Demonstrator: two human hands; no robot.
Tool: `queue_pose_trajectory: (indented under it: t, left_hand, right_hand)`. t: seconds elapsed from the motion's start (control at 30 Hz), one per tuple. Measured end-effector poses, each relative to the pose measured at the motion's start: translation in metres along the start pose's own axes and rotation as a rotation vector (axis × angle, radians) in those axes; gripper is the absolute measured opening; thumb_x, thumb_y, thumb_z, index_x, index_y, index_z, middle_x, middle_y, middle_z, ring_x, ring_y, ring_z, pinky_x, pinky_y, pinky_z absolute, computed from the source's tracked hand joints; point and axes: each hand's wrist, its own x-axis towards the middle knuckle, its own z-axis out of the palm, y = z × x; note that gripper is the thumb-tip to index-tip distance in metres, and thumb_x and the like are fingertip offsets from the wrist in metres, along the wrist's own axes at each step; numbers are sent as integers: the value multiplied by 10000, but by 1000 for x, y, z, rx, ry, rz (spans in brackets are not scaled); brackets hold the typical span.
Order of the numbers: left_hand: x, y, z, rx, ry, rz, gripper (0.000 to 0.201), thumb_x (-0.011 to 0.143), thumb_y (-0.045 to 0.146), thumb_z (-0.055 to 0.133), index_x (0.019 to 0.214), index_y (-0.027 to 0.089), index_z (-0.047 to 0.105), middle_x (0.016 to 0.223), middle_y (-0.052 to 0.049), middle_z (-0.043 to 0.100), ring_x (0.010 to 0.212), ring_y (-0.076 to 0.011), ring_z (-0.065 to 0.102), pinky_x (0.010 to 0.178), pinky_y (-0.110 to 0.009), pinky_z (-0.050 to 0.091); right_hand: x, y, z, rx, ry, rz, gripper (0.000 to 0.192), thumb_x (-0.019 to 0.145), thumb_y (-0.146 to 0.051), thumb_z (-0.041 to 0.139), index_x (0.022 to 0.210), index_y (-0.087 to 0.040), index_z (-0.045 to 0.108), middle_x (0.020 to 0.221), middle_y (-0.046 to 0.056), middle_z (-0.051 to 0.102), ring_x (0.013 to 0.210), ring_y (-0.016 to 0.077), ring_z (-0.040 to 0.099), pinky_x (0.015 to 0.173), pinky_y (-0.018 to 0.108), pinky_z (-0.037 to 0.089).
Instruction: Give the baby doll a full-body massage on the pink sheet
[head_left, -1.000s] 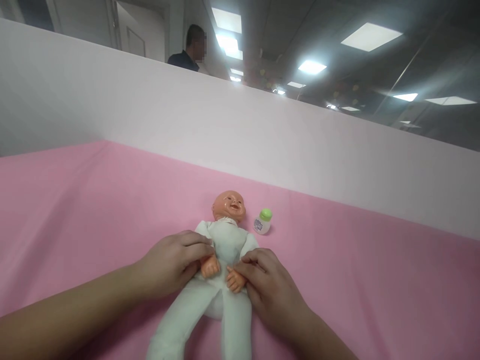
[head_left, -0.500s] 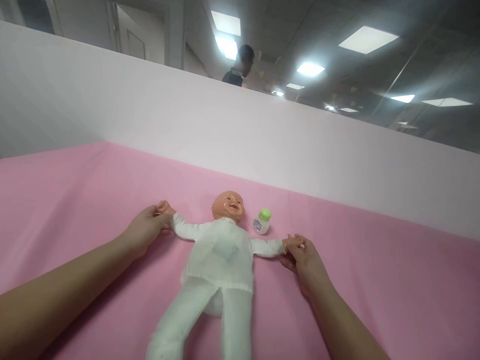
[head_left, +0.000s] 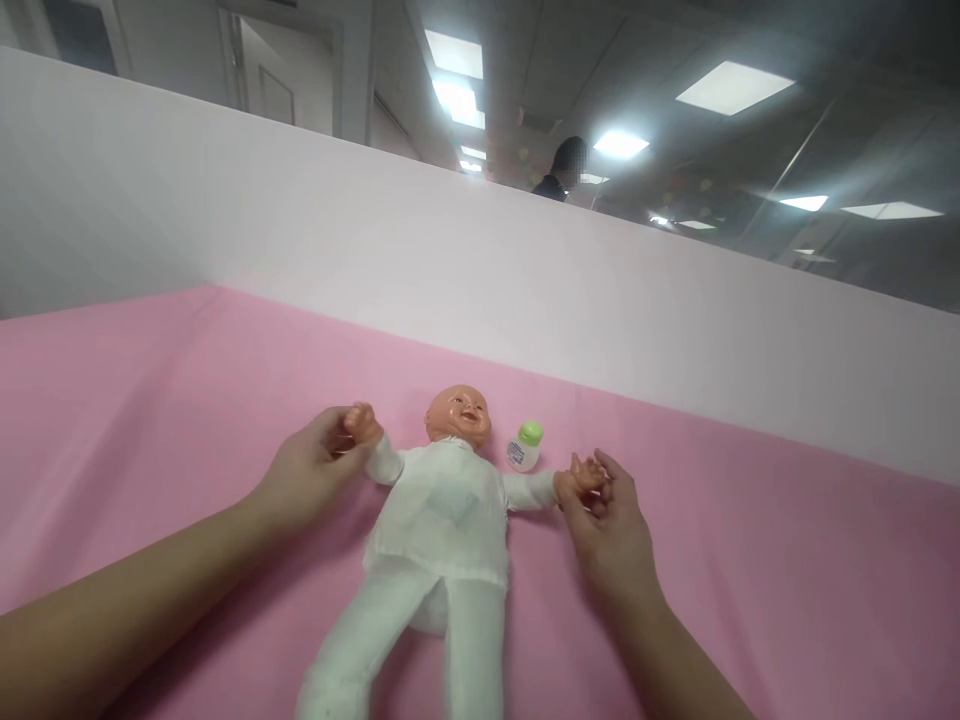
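A baby doll (head_left: 442,510) in a white cloth top and trousers lies face up, its bald head away from me. My left hand (head_left: 307,465) grips the doll's hand on the left side, and that arm is bent and raised a little. On the other side my right hand (head_left: 611,525) has its thumb and fingers around the doll's other hand, with that arm stretched out sideways. Close to the doll's head stands a small clear bottle (head_left: 523,448) with a green cap and a printed label, touched by neither hand.
Pink sheeting (head_left: 750,540) covers the surface under the doll, with some creases. A white low wall (head_left: 450,260) runs along the far side. Beyond it are a person (head_left: 559,172), a door (head_left: 281,80) and lit ceiling panels.
My left hand has brought the doll's arm inward and up, bending it. My right hand has shifted slightly, still at the doll's hand. The person behind the wall has moved right.
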Motion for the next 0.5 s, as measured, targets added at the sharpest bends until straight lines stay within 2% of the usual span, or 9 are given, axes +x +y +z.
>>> queue_pose_trajectory:
  t: [0.13, 0.17, 0.23, 0.33, 0.5]
  left_hand:
    - [-23, 5, 9, 333, -318, 405, 273, 907, 403, 601, 1115, 280, 726, 1123, -47, 756, 1028, -275, 699, 886, -359, 562]
    - [-26, 3, 11, 410, -374, 518, 288, 921, 363, 578, 1153, 290, 732, 1166, -50, 747, 1064, -274, 690, 914, -363, 553]
    - [-28, -3, 12, 529, -433, 702, 346, 942, 289, 540, 1238, 305, 717, 1237, -52, 724, 1114, -264, 676, 949, -365, 539]
    - [-29, -9, 12, 656, -451, 824, 376, 981, 241, 493, 1294, 308, 689, 1240, -56, 720, 1066, -245, 685, 890, -354, 550]
    - [-28, -8, 13, 694, -466, 868, 371, 982, 221, 496, 1288, 315, 685, 1210, -55, 728, 1026, -245, 684, 853, -362, 551]
  right_hand:
    - [-25, -13, 10, -217, -273, -465, 341, 876, -272, 650, 1218, -274, 636, 1153, 71, 712, 993, 256, 699, 911, 428, 599]
    - [-29, -14, 13, -276, -349, -582, 288, 888, -206, 605, 1163, -275, 656, 1119, 65, 715, 998, 253, 689, 921, 438, 591]
    - [-35, -16, 17, -356, -476, -753, 316, 893, -102, 539, 1127, -272, 667, 1124, 62, 712, 1053, 254, 661, 946, 453, 576]
    - [-40, -18, 20, -422, -560, -863, 369, 907, -45, 510, 1164, -253, 675, 1178, 73, 703, 1123, 256, 627, 993, 465, 562]
    - [-40, -18, 23, -465, -561, -936, 454, 888, -19, 522, 1245, -256, 670, 1234, 77, 706, 1180, 274, 614, 1042, 501, 547]
